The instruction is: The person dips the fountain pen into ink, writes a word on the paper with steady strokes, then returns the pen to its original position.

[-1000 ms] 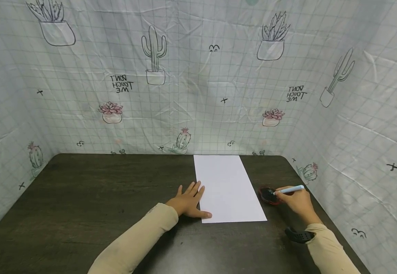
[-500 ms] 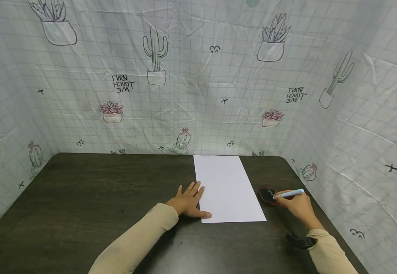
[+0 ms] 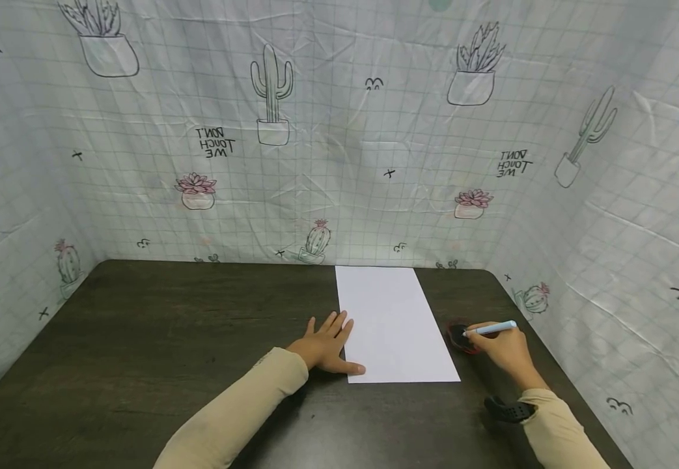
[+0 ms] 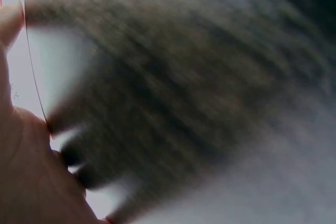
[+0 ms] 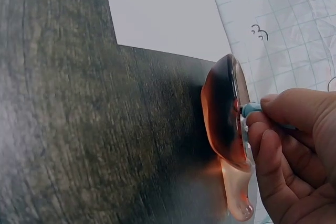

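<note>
Near the worktop's [image 3: 198, 312] right edge, pinches a pen [image 3: 494, 327], likely light, stiff, best held near its tip, with right hand [image 3: 506, 348]; spreads left hand [image 3: 323, 349] on paper [image 3: 396, 319].

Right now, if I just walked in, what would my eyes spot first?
Probably the bright white sheet on the dark table, with the left hand spread over its left edge. To the sheet's right, the right hand pinches a pale blue pen-like tool at a small reddish dish that looks dark inside. Behind the table hangs a cloth with cactus drawings.
</note>
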Motion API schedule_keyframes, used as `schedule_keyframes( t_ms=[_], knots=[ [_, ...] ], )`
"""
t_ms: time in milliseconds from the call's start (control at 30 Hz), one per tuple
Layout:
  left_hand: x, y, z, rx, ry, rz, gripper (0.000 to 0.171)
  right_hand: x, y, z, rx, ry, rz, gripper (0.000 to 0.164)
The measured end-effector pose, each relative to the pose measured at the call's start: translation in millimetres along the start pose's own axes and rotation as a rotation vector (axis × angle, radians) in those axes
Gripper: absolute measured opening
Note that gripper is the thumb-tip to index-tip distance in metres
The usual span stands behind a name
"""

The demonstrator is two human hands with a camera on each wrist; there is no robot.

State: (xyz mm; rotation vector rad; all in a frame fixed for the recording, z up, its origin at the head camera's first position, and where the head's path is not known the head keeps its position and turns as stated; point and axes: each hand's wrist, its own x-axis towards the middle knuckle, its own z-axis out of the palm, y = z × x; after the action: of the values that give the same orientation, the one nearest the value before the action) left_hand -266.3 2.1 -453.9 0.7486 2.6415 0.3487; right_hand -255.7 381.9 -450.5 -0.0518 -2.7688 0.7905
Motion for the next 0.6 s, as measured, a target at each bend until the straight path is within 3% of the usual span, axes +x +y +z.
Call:
schedule_keyframes(
  t_ms=[600],
  knots=[
    [2.3,0.0,2.2,0.006,-0.004,-0.013,0.101,-4.9,6.8,-3.8,-0.010,0.024,0.000,0.022]
  ],
)
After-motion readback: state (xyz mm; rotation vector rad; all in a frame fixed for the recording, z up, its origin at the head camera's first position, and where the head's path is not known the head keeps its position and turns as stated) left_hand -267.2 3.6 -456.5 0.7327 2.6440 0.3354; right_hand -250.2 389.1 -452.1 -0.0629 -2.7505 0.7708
